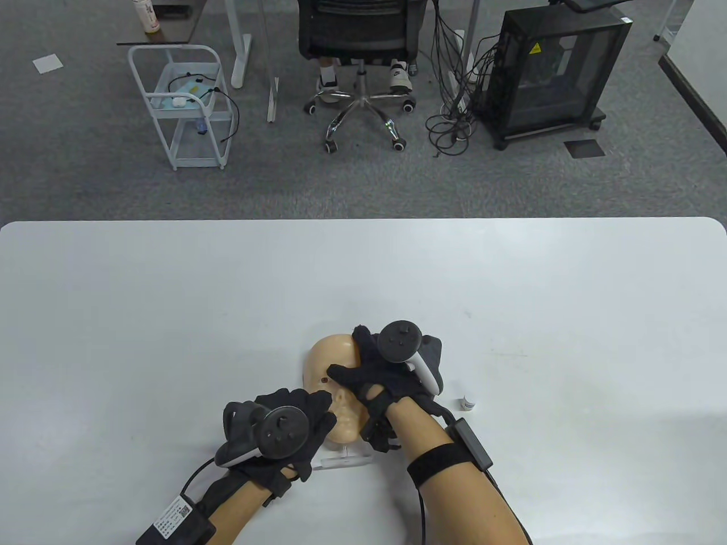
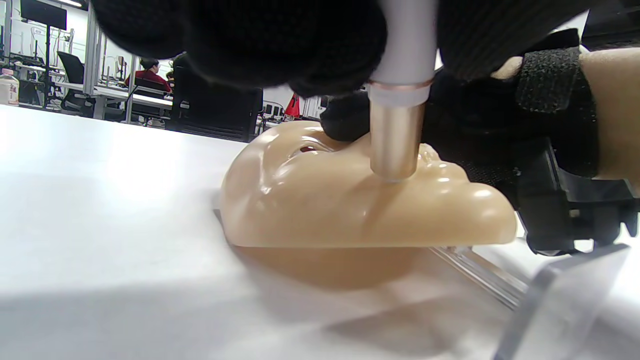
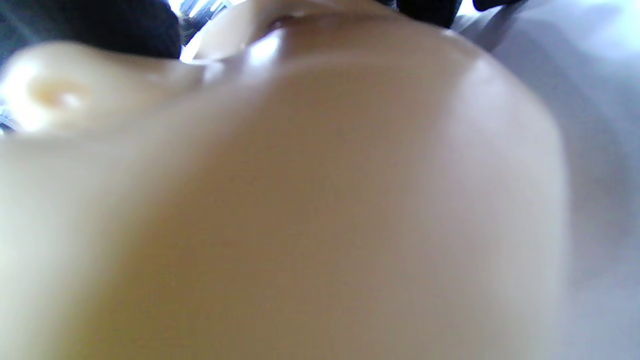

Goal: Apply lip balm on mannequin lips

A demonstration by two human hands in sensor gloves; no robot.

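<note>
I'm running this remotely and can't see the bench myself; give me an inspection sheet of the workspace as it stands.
Surface: white table, a few faint marks.
Job's things: mannequin face lies face-up on a clear stand; lip balm tube upright, tip on the face near the mouth.
Clutter: small white cap right of the face.
Grips: left hand holds the tube; right hand rests on the face.
Cables: glove leads along both forearms.
Surroundings: office chair, white cart, black cabinet with floor cables.
</note>
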